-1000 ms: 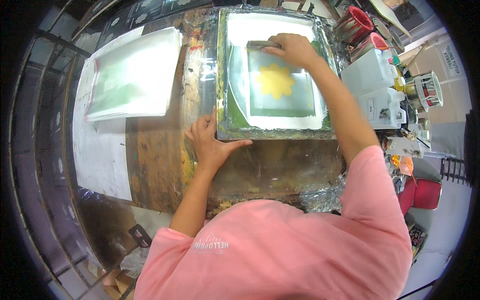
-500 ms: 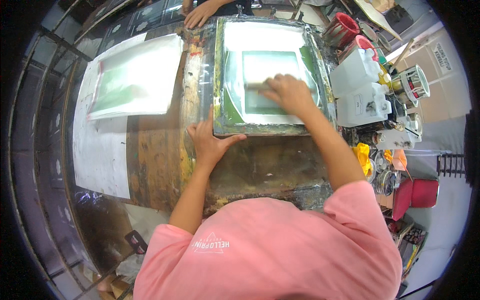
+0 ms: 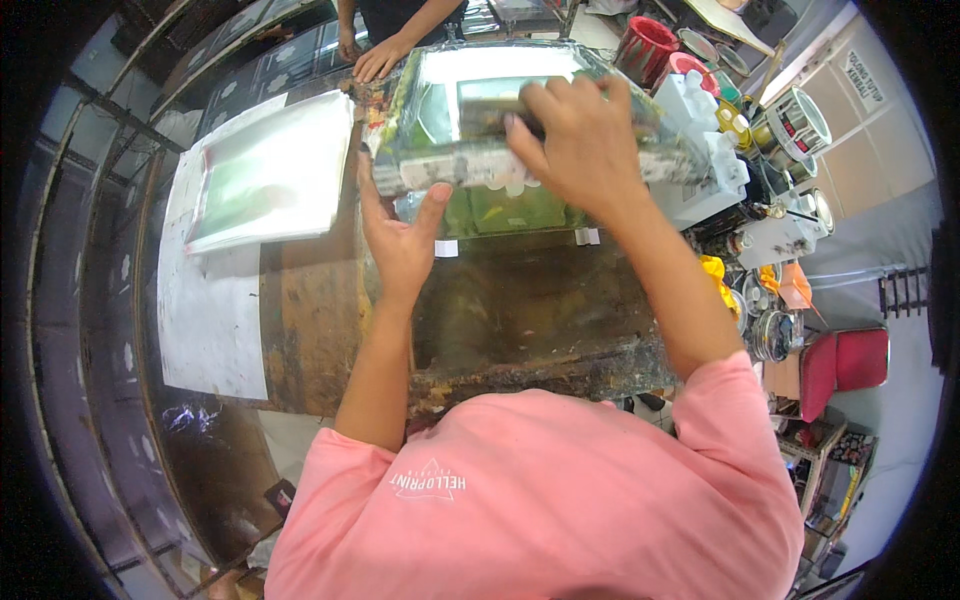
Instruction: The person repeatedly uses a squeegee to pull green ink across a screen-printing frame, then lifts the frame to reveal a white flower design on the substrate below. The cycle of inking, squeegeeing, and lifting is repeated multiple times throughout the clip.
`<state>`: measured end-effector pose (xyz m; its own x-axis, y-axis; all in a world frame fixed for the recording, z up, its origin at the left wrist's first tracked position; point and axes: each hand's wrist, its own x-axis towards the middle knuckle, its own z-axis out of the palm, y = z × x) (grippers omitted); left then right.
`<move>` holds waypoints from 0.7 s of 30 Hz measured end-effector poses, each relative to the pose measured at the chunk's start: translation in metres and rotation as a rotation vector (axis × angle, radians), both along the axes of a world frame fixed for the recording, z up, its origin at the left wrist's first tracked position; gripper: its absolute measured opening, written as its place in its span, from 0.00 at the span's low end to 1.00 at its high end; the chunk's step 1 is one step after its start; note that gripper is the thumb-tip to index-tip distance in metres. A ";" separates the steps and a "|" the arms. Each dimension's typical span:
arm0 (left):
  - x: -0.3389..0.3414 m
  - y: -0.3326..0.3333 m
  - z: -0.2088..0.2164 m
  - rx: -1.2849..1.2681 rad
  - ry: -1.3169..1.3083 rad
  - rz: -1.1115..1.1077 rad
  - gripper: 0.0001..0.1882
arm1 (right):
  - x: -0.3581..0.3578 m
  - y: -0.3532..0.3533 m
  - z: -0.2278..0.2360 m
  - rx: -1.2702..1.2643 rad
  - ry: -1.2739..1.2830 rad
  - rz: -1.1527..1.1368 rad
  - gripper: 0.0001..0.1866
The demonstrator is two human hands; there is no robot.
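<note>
A screen-printing frame [image 3: 470, 165] is tilted up, its near edge raised off the wooden table. My left hand [image 3: 402, 245] grips it at the near left corner, thumb toward me and the other fingers partly hidden by the frame. Closed around a squeegee [image 3: 488, 117], my right hand [image 3: 585, 140] is over the screen's near right part; motion blurs the tool. Under the raised edge lies a green surface [image 3: 500, 213], with a small white tab [image 3: 446, 248] at its near left and another white tab [image 3: 587, 237] at its near right.
A stack of plastic-looking sheets [image 3: 275, 170] lies on white paper [image 3: 212, 330] at the left. Across the table, another person's hand [image 3: 385, 58] rests near the frame. White jugs [image 3: 690, 185], a red bucket [image 3: 645, 48] and paint cans [image 3: 795, 125] crowd the right side.
The frame's near edge has risen from the table, uncovering the green surface below. My left hand has come up with it, now gripping the corner. The other person has leaned further into view.
</note>
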<state>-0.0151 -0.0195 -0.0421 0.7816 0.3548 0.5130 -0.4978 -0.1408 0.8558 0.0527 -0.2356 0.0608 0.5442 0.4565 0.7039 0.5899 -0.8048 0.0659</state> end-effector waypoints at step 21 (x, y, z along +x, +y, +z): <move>0.053 0.022 0.003 0.856 0.312 0.256 0.38 | 0.072 0.013 0.103 0.077 0.143 -0.008 0.26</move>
<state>0.0375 0.0025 -0.0390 0.8779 0.1341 0.4597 -0.1313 -0.8558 0.5004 0.1243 -0.2223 0.1642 0.6449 0.3999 0.6513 0.5826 -0.8088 -0.0802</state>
